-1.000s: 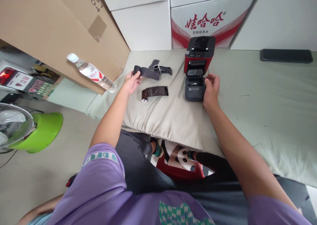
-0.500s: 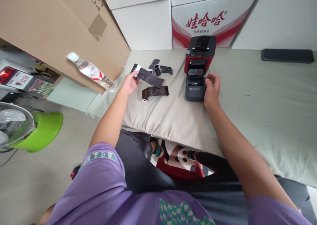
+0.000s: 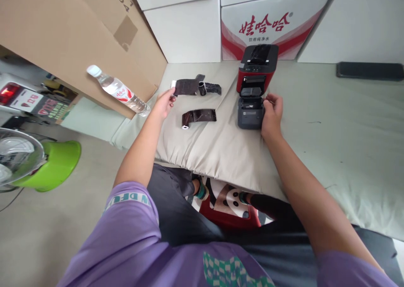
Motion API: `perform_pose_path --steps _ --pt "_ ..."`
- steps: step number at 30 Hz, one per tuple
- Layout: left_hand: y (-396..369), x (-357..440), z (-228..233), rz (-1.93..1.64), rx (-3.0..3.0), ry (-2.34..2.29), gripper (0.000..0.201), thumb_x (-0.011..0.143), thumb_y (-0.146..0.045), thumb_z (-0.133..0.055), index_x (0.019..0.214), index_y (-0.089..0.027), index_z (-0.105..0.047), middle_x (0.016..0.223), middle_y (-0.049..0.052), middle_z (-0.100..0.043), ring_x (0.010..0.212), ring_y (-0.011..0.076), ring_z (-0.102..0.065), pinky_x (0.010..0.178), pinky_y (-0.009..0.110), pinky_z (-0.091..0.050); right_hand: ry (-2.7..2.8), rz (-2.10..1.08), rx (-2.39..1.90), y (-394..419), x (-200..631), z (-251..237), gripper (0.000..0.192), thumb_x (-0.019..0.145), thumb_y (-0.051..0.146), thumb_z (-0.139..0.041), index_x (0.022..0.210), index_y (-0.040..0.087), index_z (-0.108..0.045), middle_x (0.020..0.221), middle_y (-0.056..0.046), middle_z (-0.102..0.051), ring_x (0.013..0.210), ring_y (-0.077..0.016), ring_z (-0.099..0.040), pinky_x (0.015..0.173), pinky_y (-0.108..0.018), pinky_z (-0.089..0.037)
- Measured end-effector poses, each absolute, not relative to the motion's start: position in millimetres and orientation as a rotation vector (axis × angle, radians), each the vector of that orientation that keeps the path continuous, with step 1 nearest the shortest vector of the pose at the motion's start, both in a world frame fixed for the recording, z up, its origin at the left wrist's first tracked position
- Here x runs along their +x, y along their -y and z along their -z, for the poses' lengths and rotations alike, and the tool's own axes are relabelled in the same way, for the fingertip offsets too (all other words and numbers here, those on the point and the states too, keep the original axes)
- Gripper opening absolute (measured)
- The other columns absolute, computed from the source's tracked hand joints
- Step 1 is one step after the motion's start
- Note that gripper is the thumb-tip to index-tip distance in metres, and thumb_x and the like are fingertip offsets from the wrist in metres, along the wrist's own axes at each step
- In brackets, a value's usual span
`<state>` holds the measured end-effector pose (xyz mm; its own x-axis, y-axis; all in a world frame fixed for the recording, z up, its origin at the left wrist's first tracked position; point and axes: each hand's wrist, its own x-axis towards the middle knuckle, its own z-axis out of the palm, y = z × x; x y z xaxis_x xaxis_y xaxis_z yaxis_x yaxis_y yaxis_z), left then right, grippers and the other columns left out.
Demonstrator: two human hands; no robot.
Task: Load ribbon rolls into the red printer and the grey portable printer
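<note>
My left hand point(image 3: 166, 102) pinches the white end of a black label roll point(image 3: 187, 87), whose dark strip stretches right across the cloth. Touching or overlapping the strip's far end is a second small black roll point(image 3: 202, 88) with its own strip; which lies on top I cannot tell. Nearer to me sits another dark roll point(image 3: 202, 115), partly unwound, its white core facing me. A red and black label printer point(image 3: 257, 70) stands with its dark grey front cover point(image 3: 251, 118) folded down. My right hand point(image 3: 273, 114) is closed around the right edge of that cover, its fingertips partly hidden.
A water bottle point(image 3: 118, 91) appears at the left beside a big cardboard box point(image 3: 94, 30). White cartons point(image 3: 271, 30) line the back of the cloth-covered surface point(image 3: 315, 152). A black flat object point(image 3: 369, 70) lies at the far right. On the floor is a green tub point(image 3: 63, 163).
The black strip in my left hand has swung from a downward slant to lie straighter and farther back, uncovering more of the near roll. My right hand stays on the printer cover.
</note>
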<state>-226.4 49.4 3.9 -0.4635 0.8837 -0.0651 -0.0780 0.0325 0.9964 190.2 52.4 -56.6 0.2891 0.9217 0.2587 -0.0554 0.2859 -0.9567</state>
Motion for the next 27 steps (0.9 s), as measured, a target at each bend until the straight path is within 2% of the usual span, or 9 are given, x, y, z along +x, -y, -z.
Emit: perform_pose_path --steps 3,6,10,14,18,20,27 --pt "-43 -223 -9 -1.497 0.868 -1.507 0.041 0.071 -0.042 -0.094 0.083 -0.021 -0.062 0.065 -0.004 -0.059 0.054 0.0065 -0.058 0.043 0.020 -0.029 1.060 -0.848 -1.064 -53 190 58 0.036 0.089 0.049 -0.065 0.117 0.028 -0.061 0.128 -0.006 -0.066 0.123 -0.0238 -0.066 0.122 -0.052 -0.046" --pt "-37 -217 -15 -1.441 0.853 -1.442 0.039 0.074 -0.043 -0.092 0.086 -0.022 -0.062 0.068 -0.003 -0.065 0.060 0.0092 -0.067 0.049 0.020 -0.039 1.070 -0.853 -1.060 -54 191 59 0.035 0.089 0.050 -0.065 0.117 0.029 -0.060 0.129 -0.005 -0.065 0.124 -0.0236 -0.066 0.122 -0.051 -0.046" --pt "-31 -206 -27 -1.382 0.740 -1.337 0.032 0.090 -0.053 -0.075 0.096 -0.023 -0.065 0.091 0.005 -0.080 0.089 0.0182 -0.079 0.065 0.024 -0.052 1.067 -0.847 -1.051 -51 190 56 0.033 0.090 0.046 -0.064 0.117 0.028 -0.060 0.128 -0.006 -0.065 0.124 -0.0234 -0.065 0.122 -0.051 -0.046" --pt "-24 -201 -38 -1.417 0.785 -1.258 0.036 0.096 -0.058 -0.064 0.102 -0.023 -0.069 0.107 0.008 -0.082 0.112 0.0220 -0.077 0.076 0.027 -0.057 1.066 -0.847 -1.052 -50 190 55 0.032 0.090 0.042 -0.063 0.117 0.027 -0.060 0.128 -0.007 -0.065 0.123 -0.0241 -0.066 0.121 -0.053 -0.047" --pt "-24 -203 -35 -1.410 0.908 -1.266 0.039 0.089 -0.060 -0.073 0.102 -0.024 -0.070 0.115 0.009 -0.080 0.120 0.0251 -0.074 0.081 0.029 -0.058 1.079 -0.829 -1.059 -54 191 60 0.031 0.091 0.043 -0.062 0.118 0.028 -0.061 0.128 -0.007 -0.066 0.124 -0.0239 -0.067 0.122 -0.053 -0.047" --pt "-28 -205 -27 -1.407 0.966 -1.315 0.037 0.084 -0.055 -0.079 0.101 -0.024 -0.068 0.114 0.008 -0.078 0.117 0.0237 -0.073 0.079 0.028 -0.056 1.086 -0.825 -1.062 -56 192 63 0.031 0.091 0.043 -0.061 0.119 0.028 -0.061 0.128 -0.006 -0.067 0.124 -0.0237 -0.067 0.122 -0.053 -0.047" --pt "-44 -208 -3 -1.452 1.294 -1.832 0.036 0.070 -0.038 -0.089 0.083 -0.019 -0.060 0.079 0.000 -0.063 0.080 0.0161 -0.061 0.075 0.028 -0.048 1.103 -0.819 -1.074 -58 193 65 0.033 0.092 0.048 -0.062 0.119 0.028 -0.061 0.128 -0.006 -0.065 0.125 -0.0237 -0.067 0.121 -0.053 -0.047"
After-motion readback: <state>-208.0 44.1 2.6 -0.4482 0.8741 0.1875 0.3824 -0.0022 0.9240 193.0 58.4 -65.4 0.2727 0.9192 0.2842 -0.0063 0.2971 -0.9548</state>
